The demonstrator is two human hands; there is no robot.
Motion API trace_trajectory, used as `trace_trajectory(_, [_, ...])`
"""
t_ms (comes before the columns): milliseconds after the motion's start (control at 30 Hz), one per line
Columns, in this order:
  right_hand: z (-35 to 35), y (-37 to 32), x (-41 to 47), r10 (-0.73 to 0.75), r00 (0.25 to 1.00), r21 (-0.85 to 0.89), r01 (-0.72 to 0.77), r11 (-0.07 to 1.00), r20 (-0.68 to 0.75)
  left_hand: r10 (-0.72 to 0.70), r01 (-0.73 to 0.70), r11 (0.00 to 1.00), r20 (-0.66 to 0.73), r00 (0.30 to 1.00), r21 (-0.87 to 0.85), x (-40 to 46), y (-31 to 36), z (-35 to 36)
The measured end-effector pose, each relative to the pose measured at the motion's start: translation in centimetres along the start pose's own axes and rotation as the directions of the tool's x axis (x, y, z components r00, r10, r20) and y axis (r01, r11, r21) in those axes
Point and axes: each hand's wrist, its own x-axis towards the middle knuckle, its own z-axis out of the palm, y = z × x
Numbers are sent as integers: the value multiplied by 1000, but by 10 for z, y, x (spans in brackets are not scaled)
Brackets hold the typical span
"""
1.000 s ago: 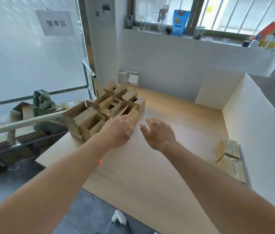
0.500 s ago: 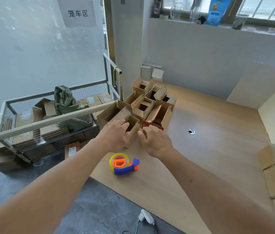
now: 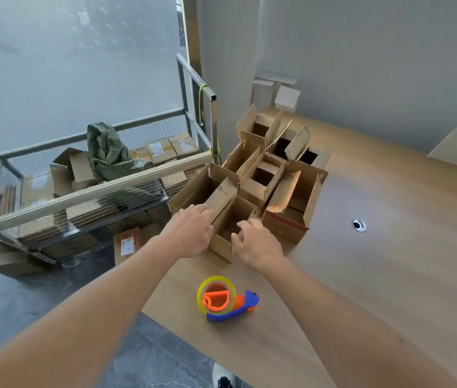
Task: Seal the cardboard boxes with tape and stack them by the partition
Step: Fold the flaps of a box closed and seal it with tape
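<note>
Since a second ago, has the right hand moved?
Yes. The right hand went forward and left across the table and now grips the nearest open box, opposite the left hand.

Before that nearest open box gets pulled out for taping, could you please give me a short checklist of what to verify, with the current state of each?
1. Both hands on the nearest open box: ok; left hand holds its left side, right hand its right.
2. Top flaps folded shut: not ok, they stand open.
3. Tape dispenser within reach: ok, judging by the view, on the table just below the hands.
4. Bare table to work on: ok, to the right.
5. Box free of neighbouring boxes: cannot tell, they crowd together.
6. Box contents: cannot tell.
</note>
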Motion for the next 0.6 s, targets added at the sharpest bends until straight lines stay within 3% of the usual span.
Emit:
trace_trajectory(333, [52, -10, 47, 149, 975, -65, -141, 988, 166, 138, -141, 989, 96, 986, 31, 69, -35, 25])
trace_trajectory(600, [80, -22, 45, 272, 962, 0, -272, 962, -19, 301, -302, 953, 103, 948, -4, 96, -56, 39])
